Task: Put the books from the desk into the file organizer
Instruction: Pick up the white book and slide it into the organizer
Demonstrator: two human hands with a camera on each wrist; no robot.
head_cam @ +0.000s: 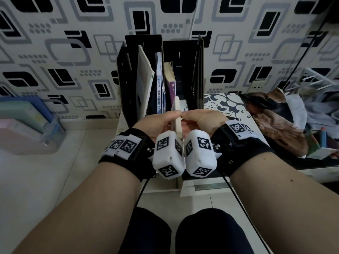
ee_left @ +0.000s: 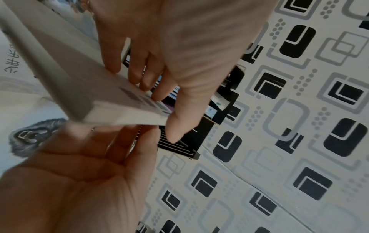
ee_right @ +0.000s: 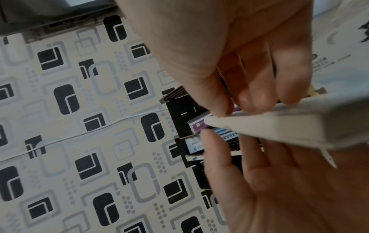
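Note:
I hold a white book (head_cam: 177,114) upright on its edge between both hands, in front of the black file organizer (head_cam: 200,74). My left hand (head_cam: 161,120) grips its left side, thumb on the top edge. My right hand (head_cam: 198,118) pinches it from the right. The book's far end reaches the organizer's mouth beside a purple book (head_cam: 171,83). A blue book (head_cam: 160,88) and a pale book (head_cam: 145,77) also stand in the organizer. In the left wrist view my left hand (ee_left: 167,110) clamps the book (ee_left: 79,82). In the right wrist view my right hand (ee_right: 235,105) pinches its corner (ee_right: 289,126).
The organizer's right compartment (head_cam: 185,70) holds nothing visible. A clear plastic box of coloured folders (head_cam: 27,125) sits on the floor at the left. Crumpled cloth (head_cam: 275,116) lies on the patterned desk (head_cam: 223,103) at the right. The patterned wall stands directly behind.

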